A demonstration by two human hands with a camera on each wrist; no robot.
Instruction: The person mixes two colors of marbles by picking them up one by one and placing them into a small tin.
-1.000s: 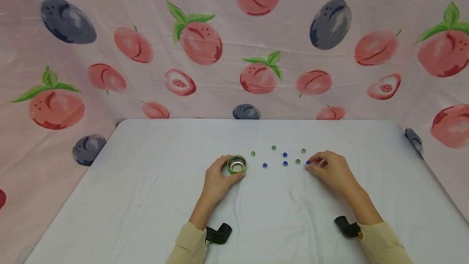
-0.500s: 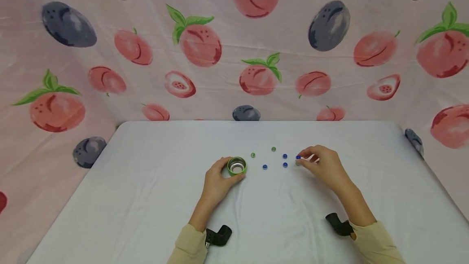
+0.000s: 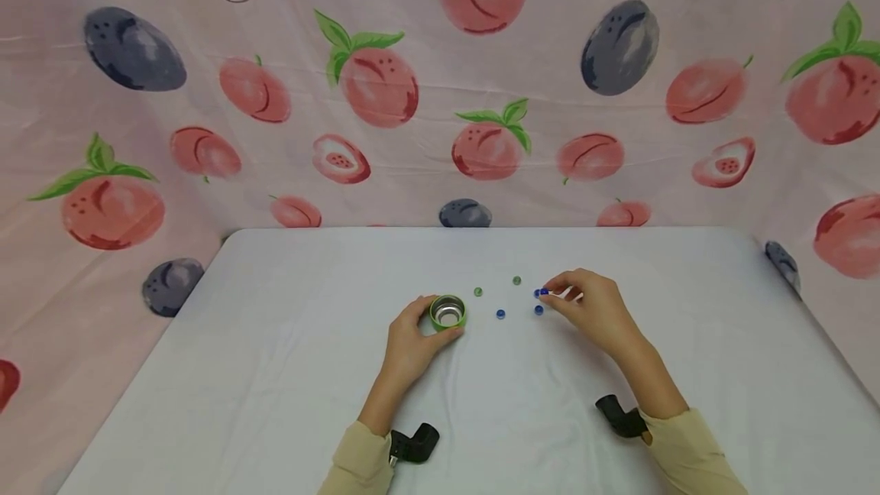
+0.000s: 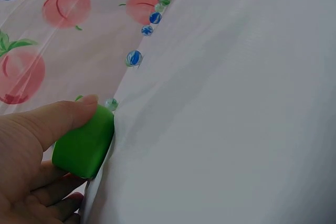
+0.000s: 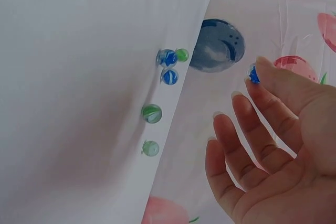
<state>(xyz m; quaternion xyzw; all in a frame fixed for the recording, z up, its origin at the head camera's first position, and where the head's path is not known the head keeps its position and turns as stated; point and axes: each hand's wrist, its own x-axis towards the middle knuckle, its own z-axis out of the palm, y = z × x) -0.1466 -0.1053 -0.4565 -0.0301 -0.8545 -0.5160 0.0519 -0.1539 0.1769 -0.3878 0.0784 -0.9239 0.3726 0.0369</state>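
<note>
My left hand [image 3: 411, 344] grips a small round green container [image 3: 431, 317] with a shiny metal inside, upright on the table. In the left wrist view the thumb and fingers lie around its green wall [image 4: 84, 148]. My right hand [image 3: 596, 310] pinches a blue marble [image 5: 253, 74] between thumb and index finger, raised above the table; its other fingers are loosely bent. In the head view this marble overlaps a blue marble [image 3: 537, 293] lying on the cloth. Two more blue marbles [image 3: 500, 314] and two green marbles [image 3: 517, 280] lie between the hands.
Two further green marbles [image 5: 151, 113] show in the right wrist view; the right hand hides them in the head view. White cloth covers the table [image 3: 309, 373]. A fruit-printed curtain [image 3: 406, 197] stands behind it. Black cameras [image 3: 415, 445] are strapped to both wrists.
My right hand has lifted the blue marble and carried it left, over the green marbles toward the blue ones. The left hand keeps its grip on the container in the same place.
</note>
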